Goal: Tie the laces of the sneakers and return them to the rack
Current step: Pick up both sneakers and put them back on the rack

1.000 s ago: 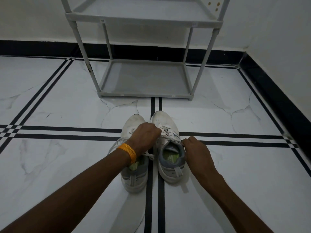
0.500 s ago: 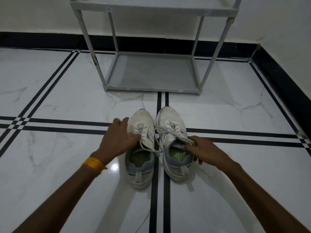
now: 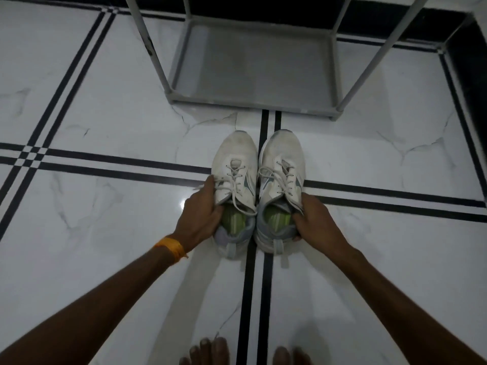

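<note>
There are two white sneakers: the left sneaker (image 3: 235,180) and the right sneaker (image 3: 282,177), side by side on the floor (image 3: 105,233). Two hands are on them, the left hand (image 3: 201,217) on one and the right hand (image 3: 316,222) on the other. One orange wristband (image 3: 171,247) is on the left wrist. One grey rack (image 3: 253,64) stands behind, with one shelf in view and four legs (image 3: 369,56). At the bottom edge are two bare feet (image 3: 208,351), I think, but they are cut off and blurred. Each sneaker has one lace (image 3: 237,185).
</note>
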A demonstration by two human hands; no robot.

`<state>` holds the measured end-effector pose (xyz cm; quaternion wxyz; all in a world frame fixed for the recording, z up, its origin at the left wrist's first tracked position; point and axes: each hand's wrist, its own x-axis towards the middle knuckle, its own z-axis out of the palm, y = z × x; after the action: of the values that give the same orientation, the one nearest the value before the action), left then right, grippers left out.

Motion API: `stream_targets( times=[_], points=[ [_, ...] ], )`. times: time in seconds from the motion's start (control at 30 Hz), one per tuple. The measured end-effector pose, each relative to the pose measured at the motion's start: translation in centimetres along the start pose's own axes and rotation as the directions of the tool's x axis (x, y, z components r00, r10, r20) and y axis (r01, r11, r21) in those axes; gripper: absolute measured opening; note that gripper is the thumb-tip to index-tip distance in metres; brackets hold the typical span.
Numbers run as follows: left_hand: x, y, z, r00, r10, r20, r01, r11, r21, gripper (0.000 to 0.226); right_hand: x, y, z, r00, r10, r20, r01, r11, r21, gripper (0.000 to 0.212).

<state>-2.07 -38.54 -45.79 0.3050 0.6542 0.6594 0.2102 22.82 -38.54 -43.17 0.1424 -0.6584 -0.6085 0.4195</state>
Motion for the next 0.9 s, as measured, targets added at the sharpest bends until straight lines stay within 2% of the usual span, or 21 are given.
stream_targets(
  times=[0.23, 0.53, 0.73, 0.9],
  points=[
    [-1.9, 7.8, -7.1, 0.997, -0.009, -0.081, 0.002, 0.996, -0.094, 0.056, -4.1, -6.5, -6.9, 1.000, -0.003, 0.028, 0.001, 0.999, 0.054, 0.035],
    [-2.6, 24.3, -23.5, 0.994, -0.077, -0.080, 0.065, 0.987, -0.146, 0.057, -10.8, -22.0, -22.4, 0.998, -0.020, 0.061, 0.016, 0.998, 0.053, 0.043],
    [2.5, 34.0, -33.1, 0.993, -0.068, -0.096, 0.057, 0.993, -0.105, 0.057, -9.9, -32.2, -33.3, 0.999, -0.034, 0.024, 0.034, 0.999, -0.021, 0.039],
    [10.6, 36.4, -35.9, 0.989, -0.059, -0.138, 0.051, 0.997, -0.065, 0.062, -3.8, -36.6, -38.0, 0.997, -0.073, -0.012, 0.073, 0.996, -0.048, 0.041]
  ],
)
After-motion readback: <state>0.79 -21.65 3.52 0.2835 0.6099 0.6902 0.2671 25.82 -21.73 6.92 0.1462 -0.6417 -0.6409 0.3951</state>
